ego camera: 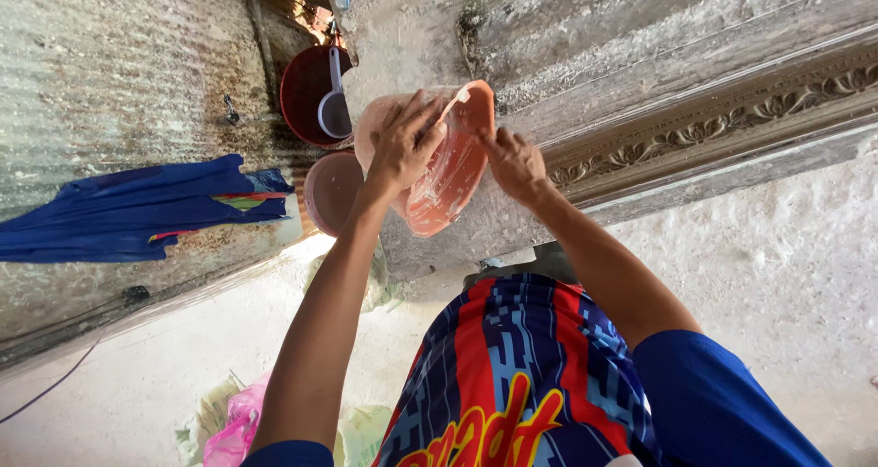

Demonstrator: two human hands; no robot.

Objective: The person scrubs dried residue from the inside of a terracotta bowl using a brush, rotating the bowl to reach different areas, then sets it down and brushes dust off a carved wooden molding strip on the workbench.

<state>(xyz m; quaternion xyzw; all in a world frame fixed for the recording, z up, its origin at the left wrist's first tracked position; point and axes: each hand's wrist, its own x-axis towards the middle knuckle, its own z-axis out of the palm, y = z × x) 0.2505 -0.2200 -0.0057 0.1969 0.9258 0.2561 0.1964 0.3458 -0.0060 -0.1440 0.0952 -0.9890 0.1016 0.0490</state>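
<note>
Gripping the rim of an orange-pink plastic bowl (448, 170), the left hand (404, 145) lies spread across its upper edge, fingers fanned and curled over the lip so that the palm presses against the outside wall. The bowl is tilted steeply, its mouth turned toward the right, and it is held up in front of a dusty grey ledge (439, 28) with nothing visibly under it. The right hand (514, 163) meets the bowl at its right edge, fingers bunched loosely together and bent inward against the rim near the bowl's opening (whether they pinch the rim or merely press on it cannot be told from here). The two hands sit close together, one on each side of the bowl. Just beyond the bowl, a dark red basin (304, 92) stands with a grey ladle (335, 110) lying in it, and a smaller pinkish bowl (331, 191) stands just below that, beside the left forearm. A carved, moulded frame (732, 119) runs off to the right behind the right hand. To the left, a blue cloth (137, 211) hangs against a corrugated metal sheet (110, 83).
</note>
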